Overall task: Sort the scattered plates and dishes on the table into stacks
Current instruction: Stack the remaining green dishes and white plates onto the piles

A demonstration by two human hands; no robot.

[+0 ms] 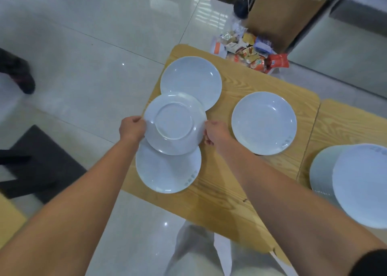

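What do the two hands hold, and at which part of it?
Both hold one round white plate, turned bottom up: the left hand grips its left rim, the right hand its right rim.

Glossy pale tiled floor [94,45] reflecting overhead light in bright patches, light wooden table [230,192] standing on it, second table [345,124] sitting just beside its right edge, cardboard box [278,17] standing beyond, snack packets [251,53] lying heaped at its base, dark stool-like seat [41,162] standing at left.
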